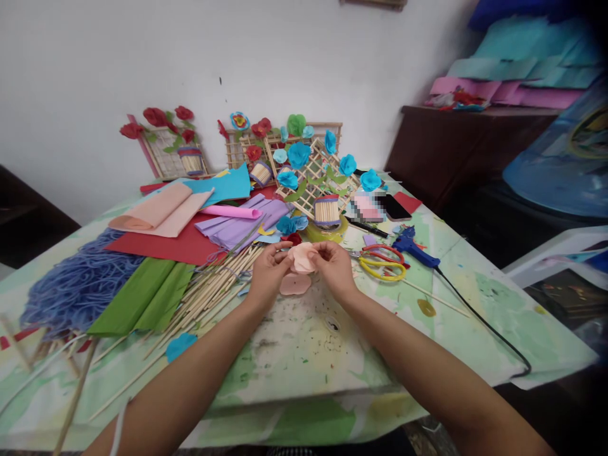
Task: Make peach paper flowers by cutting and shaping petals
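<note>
Between my two hands is a pale pink paper flower point(303, 257), pinched at its edges. My left hand point(272, 269) grips its left side with thumb and fingers. The right side is held by my right hand point(334, 265), fingers pressed together on the petals. Just below, a flat pink petal-shaped paper piece point(295, 284) lies on the table, touching or nearly touching the flower. A dark red paper flower point(291, 240) sits right behind my hands. Scissors point(382, 263) with red and yellow handles rest to the right of my right hand.
A blue glue gun point(415, 248) with a black cord lies at right, near a phone point(392, 207). Wooden sticks point(221, 278), green paper point(142, 296) and blue yarn point(80, 278) spread at left. Stick lattices with paper flowers point(327, 171) stand behind, against the wall.
</note>
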`<state>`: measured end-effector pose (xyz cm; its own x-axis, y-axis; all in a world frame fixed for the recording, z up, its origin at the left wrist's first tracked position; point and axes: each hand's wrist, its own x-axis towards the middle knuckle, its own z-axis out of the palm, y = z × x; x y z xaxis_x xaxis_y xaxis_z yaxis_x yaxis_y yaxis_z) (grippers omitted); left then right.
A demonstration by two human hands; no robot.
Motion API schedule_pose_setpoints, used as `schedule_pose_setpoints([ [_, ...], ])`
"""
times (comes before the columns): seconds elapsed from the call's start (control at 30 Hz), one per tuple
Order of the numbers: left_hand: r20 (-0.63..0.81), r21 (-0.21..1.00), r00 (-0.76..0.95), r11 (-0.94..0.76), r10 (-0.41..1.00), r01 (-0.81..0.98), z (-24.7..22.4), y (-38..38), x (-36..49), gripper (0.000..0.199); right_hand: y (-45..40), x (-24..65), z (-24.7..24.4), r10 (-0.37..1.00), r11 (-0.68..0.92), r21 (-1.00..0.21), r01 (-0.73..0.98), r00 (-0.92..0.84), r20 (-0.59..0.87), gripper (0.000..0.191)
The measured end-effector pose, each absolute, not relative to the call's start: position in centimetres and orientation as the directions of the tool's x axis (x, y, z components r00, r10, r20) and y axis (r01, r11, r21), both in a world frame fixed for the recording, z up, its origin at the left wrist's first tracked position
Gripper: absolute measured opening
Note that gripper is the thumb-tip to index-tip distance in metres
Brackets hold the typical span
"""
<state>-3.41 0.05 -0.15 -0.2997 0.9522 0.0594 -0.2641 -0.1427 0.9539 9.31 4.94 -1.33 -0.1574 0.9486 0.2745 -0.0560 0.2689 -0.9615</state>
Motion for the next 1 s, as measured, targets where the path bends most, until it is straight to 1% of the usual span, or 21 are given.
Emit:
schedule_pose_setpoints([
  [0.2,0.093,0.946,-0.243,-0.161,0.966,-0.281,-0.06,-0.29,-3.23,0.041,4.83,9.24,-1.07,0.935,0.336,-0.942,-0.031,-0.113,0.337,0.013],
  [0.37,0.114,0.954,-0.218,-0.168,0.969,-0.249,-0.40,-0.14,-3.19,0.052,4.58,9.05,-0.96,0.932,0.338,-0.940,-0.051,-0.125,0.341,0.018],
  [0.47,0.138,0.956,-0.243,-0.193,0.960,-0.221,-0.48,0.04,-3.34,0.050,4.48,8.96,-0.94,0.916,0.371,-0.927,-0.045,-0.145,0.374,0.023],
  [0.57,0.166,0.954,-0.288,-0.227,0.943,-0.194,-0.50,0.14,-3.53,0.047,4.50,9.00,-1.00,0.913,0.372,-0.928,0.000,-0.179,0.366,0.032],
  [0.6,0.175,0.954,-0.298,-0.236,0.938,-0.183,-0.50,0.14,-3.57,0.047,4.53,9.04,-1.05,0.914,0.368,-0.929,0.028,-0.195,0.356,0.031],
  [0.67,0.200,0.955,-0.308,-0.255,0.930,-0.151,-0.50,0.12,-3.60,0.046,4.56,9.14,-1.18,0.911,0.372,-0.924,0.094,-0.228,0.343,0.024],
  [0.77,0.231,0.954,-0.309,-0.277,0.923,-0.114,-0.49,0.05,-3.54,0.046,4.51,9.28,-1.31,0.901,0.410,-0.895,0.175,-0.234,0.366,0.015],
  [0.9,0.213,0.958,-0.284,-0.257,0.935,-0.126,-0.59,0.07,-3.55,0.047,4.22,9.34,-1.14,0.869,0.487,-0.842,0.232,-0.229,0.439,0.014],
  [1.0,0.216,0.960,-0.273,-0.254,0.938,-0.114,-0.77,0.15,-3.65,0.047,3.94,9.35,-0.85,0.851,0.515,-0.826,0.228,-0.249,0.462,0.015],
])
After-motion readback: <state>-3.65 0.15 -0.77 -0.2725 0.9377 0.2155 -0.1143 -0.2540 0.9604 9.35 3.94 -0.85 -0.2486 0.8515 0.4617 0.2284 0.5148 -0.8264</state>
